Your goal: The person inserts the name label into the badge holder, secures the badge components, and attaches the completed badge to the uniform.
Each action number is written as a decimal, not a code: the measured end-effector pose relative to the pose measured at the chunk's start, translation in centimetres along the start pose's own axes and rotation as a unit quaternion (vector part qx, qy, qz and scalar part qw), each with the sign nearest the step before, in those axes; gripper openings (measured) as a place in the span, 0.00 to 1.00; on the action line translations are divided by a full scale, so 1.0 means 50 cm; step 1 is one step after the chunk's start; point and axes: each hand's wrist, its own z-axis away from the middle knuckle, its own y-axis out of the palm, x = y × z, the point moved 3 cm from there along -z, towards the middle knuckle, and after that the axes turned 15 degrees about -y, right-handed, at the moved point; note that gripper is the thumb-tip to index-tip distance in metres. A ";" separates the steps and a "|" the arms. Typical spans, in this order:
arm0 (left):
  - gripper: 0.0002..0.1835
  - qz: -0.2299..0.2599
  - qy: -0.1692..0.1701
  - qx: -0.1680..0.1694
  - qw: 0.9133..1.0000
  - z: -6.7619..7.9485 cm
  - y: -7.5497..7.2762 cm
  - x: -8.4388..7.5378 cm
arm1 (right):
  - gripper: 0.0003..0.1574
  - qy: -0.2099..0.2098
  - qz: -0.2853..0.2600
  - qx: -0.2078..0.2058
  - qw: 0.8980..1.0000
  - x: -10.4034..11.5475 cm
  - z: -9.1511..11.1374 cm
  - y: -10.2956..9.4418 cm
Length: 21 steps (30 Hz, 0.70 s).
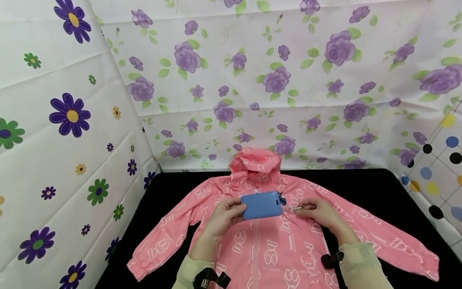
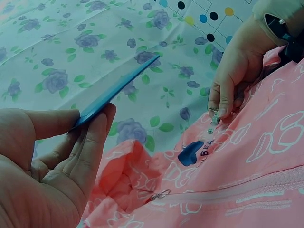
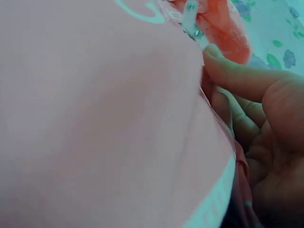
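My left hand (image 1: 227,214) pinches a flat blue card holder (image 1: 261,205) by its left end, between thumb and fingers, above the jacket. The left wrist view shows this card holder (image 2: 118,92) nearly edge-on. With thumb and fingers, my right hand (image 1: 319,212) pinches a small badge clip (image 1: 297,208) at the chest of a pink jacket (image 1: 270,245). Its clear strap (image 3: 190,16) with a metal snap shows in the right wrist view. A dark blue piece (image 2: 190,153) sits on the chest beside printed letters; whether it joins the clip, I cannot tell.
The jacket lies spread on a black tabletop (image 1: 173,184), hood (image 1: 254,158) at the back and sleeves out to both sides. A closed zipper (image 2: 256,185) runs down its front. Patterned cloth walls (image 1: 223,80) stand behind and at both sides.
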 end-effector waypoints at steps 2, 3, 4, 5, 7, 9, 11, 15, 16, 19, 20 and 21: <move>0.20 0.005 -0.001 0.000 1.000 -0.001 0.002 -0.002 | 0.25 0.003 0.004 -0.018 1.000 0.001 -0.002 -0.004; 0.21 0.006 -0.002 -0.001 1.000 -0.002 0.002 -0.002 | 0.26 0.003 0.000 -0.025 1.000 0.002 -0.004 -0.005; 0.21 0.008 -0.003 -0.002 1.000 -0.002 0.002 -0.003 | 0.27 0.006 -0.002 -0.034 0.999 0.004 -0.005 -0.007; 0.21 0.010 -0.003 -0.002 1.000 -0.002 0.002 -0.004 | 0.27 0.009 -0.005 -0.044 0.999 0.006 -0.005 -0.009; 0.22 0.012 -0.003 -0.004 1.000 -0.001 0.002 -0.005 | 0.28 0.018 -0.016 -0.056 0.998 0.012 -0.006 -0.012; 0.22 0.013 -0.004 -0.006 1.000 -0.001 0.002 -0.005 | 0.28 0.029 -0.023 -0.068 0.997 0.019 -0.004 -0.017; 0.21 0.011 -0.005 -0.007 1.000 -0.001 0.001 -0.005 | 0.29 0.035 -0.043 -0.082 0.995 0.029 0.001 -0.021; 0.21 0.007 -0.005 -0.005 1.000 -0.002 0.001 -0.005 | 0.31 0.032 -0.108 -0.113 0.987 0.056 0.017 -0.027; 0.21 0.006 -0.005 -0.004 1.000 -0.002 0.001 -0.005 | 0.32 0.033 -0.122 -0.120 0.985 0.063 0.022 -0.028; 0.22 0.000 -0.002 -0.005 1.000 -0.002 0.001 -0.005 | 0.35 0.038 -0.157 -0.134 0.978 0.083 0.040 -0.030; 0.22 -0.001 -0.001 -0.006 1.000 -0.002 0.001 -0.004 | 0.37 0.039 -0.161 -0.137 0.977 0.088 0.045 -0.031; 0.22 -0.002 -0.001 -0.008 1.000 -0.002 0.000 -0.003 | 0.38 0.041 -0.161 -0.137 0.977 0.093 0.051 -0.032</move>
